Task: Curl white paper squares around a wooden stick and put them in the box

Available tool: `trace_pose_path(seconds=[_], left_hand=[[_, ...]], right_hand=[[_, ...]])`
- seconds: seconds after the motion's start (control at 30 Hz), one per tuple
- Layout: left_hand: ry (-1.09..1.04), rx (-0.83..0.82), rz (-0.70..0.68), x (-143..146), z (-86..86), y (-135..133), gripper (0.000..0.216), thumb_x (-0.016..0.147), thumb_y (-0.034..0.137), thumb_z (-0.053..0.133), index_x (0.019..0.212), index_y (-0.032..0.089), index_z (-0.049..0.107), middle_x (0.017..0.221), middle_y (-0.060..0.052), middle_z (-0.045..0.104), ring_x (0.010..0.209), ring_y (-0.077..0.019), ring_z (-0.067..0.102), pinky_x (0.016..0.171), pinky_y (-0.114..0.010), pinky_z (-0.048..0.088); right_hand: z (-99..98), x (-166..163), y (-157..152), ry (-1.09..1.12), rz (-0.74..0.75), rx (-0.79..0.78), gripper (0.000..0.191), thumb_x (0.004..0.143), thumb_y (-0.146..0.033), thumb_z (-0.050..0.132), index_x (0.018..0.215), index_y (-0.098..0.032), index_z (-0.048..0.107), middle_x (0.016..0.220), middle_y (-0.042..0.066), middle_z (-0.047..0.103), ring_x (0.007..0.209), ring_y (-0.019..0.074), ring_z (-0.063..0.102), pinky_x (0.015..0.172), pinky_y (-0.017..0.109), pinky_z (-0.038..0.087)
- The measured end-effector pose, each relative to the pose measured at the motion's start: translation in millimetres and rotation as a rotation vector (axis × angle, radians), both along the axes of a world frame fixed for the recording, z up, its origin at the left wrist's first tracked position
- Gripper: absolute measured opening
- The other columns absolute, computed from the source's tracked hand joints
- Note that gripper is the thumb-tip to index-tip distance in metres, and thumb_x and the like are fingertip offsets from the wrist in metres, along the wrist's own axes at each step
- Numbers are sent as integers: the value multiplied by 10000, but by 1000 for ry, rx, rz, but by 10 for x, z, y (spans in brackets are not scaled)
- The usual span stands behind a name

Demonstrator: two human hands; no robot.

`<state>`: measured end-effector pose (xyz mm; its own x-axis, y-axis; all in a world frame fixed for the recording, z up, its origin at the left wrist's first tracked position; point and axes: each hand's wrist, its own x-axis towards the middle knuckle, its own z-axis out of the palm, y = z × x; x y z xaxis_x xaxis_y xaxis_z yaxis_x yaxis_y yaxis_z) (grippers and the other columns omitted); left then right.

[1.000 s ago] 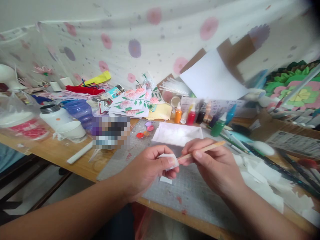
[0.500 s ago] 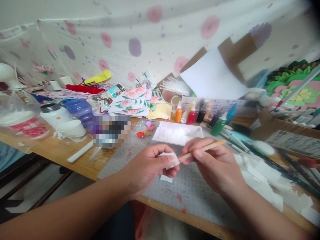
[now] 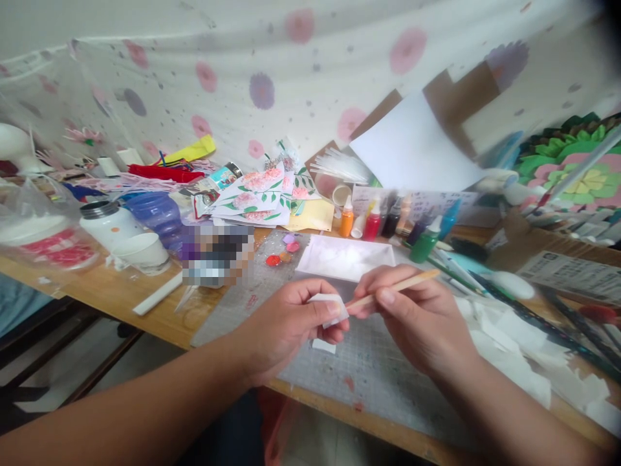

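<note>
Between the thumb and fingers of my left hand (image 3: 295, 323) is a small white piece of paper (image 3: 317, 299), partly covered by the thumb. My right hand (image 3: 412, 317) pinches a thin wooden stick (image 3: 412, 281), whose far end points up to the right. The stick's other end meets the edge of the paper near my left fingertips; whether it touches the paper I cannot tell. Beneath my left hand, a second white paper piece (image 3: 324, 346) lies on the grey cutting mat (image 3: 349, 388). A shallow white box (image 3: 345, 257) with white contents stands just behind both hands.
Several paint bottles (image 3: 372, 220) stand behind the box. White paper scraps (image 3: 514, 362) and brushes (image 3: 582, 330) lie at the right, near a cardboard box (image 3: 557, 252). On the left are a white cup (image 3: 145, 254), a white jar (image 3: 104, 225) and a white rod (image 3: 158, 294).
Very little differs. Both hands keep their hold on the paper and the stick, in nearly the same place; the view has shifted very slightly.
</note>
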<state>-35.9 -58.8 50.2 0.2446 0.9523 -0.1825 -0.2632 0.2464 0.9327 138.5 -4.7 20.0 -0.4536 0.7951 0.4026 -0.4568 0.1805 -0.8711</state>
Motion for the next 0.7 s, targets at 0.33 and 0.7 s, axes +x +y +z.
trace_pose_path(seconds=[0.33,0.7], left_hand=[[11,-8,1,2,2,4,144,780,230,654,701,134,581,687,-1,588,660,-112,543,669,-275,430],[2,-11,-6,-1,-7,-4,146,787,224,650,700,128,582,681,-7,597,661,-113,545,671,-276,435]], right_hand=[[11,-2,-3,8,-4,28,110,861,-221,629,822,-235,731,834,23,695,739,158,672,633,295,575],[-4,-1,12,-5,0,60,117,863,-207,628,825,-237,735,836,22,684,770,157,659,644,289,571]])
